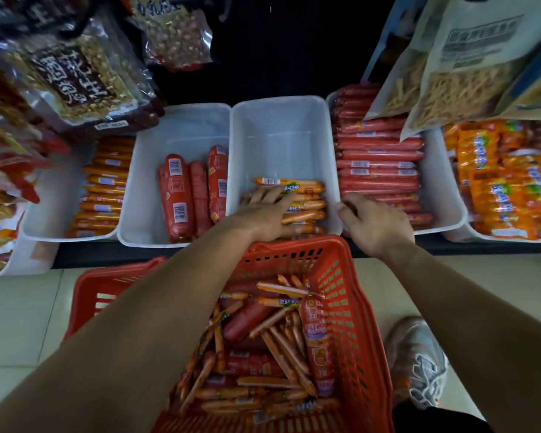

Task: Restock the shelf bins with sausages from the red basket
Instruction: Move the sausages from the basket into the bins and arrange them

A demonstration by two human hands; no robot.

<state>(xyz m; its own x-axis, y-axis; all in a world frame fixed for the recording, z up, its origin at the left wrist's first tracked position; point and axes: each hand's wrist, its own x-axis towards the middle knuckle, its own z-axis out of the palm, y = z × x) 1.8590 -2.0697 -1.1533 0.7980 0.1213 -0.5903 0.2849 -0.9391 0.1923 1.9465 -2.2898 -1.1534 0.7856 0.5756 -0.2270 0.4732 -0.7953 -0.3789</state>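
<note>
The red basket (353, 295) sits on the floor below the shelf, holding many loose thin orange sausages (281, 351) and some thick red ones. Straight above it is a white middle bin (278, 132) with a small stack of orange sausages (300, 201) at its near end. My left hand (263, 214) lies flat on that stack with fingers spread. My right hand (375, 223) hangs over the near left corner of the neighbouring bin (441, 195) of long red sausages, fingers loosely curled and holding nothing.
More white bins line the shelf: thick red sausages (185, 195) left of the middle bin, orange sticks (103, 189) further left, orange packs (506, 182) at far right. Hanging snack bags (450, 67) overhang the bins on both sides. My shoe (419, 364) stands right of the basket.
</note>
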